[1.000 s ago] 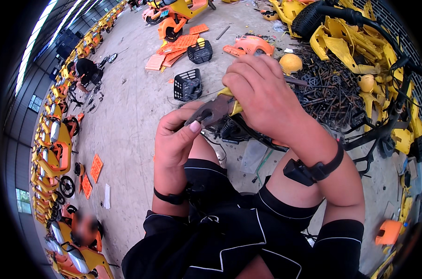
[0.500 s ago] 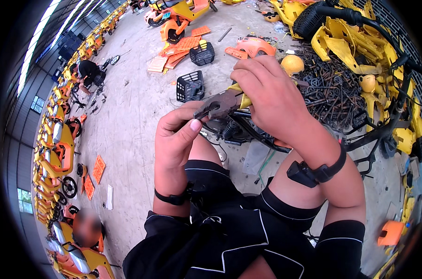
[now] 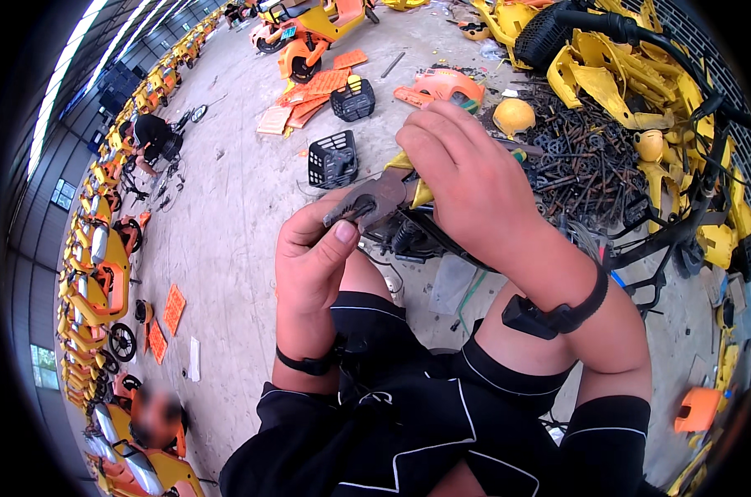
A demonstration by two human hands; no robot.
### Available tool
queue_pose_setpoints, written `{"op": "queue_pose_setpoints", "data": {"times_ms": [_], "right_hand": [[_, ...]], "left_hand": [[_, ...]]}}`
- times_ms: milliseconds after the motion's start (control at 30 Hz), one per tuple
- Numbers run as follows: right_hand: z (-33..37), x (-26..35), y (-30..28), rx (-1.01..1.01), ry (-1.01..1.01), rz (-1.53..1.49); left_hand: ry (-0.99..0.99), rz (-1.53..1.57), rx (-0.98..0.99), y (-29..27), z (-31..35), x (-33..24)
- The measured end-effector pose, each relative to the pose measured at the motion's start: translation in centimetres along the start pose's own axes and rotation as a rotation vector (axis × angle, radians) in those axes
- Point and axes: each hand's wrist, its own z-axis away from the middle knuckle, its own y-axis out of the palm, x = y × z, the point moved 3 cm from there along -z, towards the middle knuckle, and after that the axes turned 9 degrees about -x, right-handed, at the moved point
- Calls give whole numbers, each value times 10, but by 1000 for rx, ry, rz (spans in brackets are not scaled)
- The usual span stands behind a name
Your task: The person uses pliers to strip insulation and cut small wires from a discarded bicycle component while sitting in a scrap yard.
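My right hand (image 3: 475, 182) is closed around the yellow handles of a pair of pliers (image 3: 388, 196), whose dark metal jaws point left and down. The jaw tips reach my left hand (image 3: 309, 257), where the thumb and curled fingers pinch together. A small dark piece seems to lie between these fingertips and the jaws, too little of it showing to name. Below the pliers, between my knees, there is a dark frame with black parts (image 3: 413, 236), partly covered by my right hand and forearm.
To the right lies a heap of dark metal parts (image 3: 587, 161), with yellow plastic panels (image 3: 611, 87) behind it. Black baskets (image 3: 332, 159) and orange panels (image 3: 313, 87) lie ahead on the floor. Yellow scooters (image 3: 102, 273) line the left, where another person (image 3: 150, 132) crouches.
The pliers have shifted slightly left and down, their jaws now lower over my left fingertips. My right hand moved left with them, while the left hand stayed nearly in place.
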Motion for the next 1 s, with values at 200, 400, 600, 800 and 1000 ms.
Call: {"op": "queue_pose_setpoints", "data": {"times_ms": [200,400,600,800,1000], "right_hand": [[-4,3,-1,-43,-32,70],[-6,9,-3,-87,14,22],[-1,7,5,-1,55,24],[0,4,9,43,94,-49],[-3,3,6,13,34,62]], "left_hand": [[51,-19,-13,1,0,0],[75,-96,-37,0,2,-3],[15,-132,-77,-4,6,-5],[0,-157,-90,-8,3,-2],[-5,-134,-108,-6,4,1]]}}
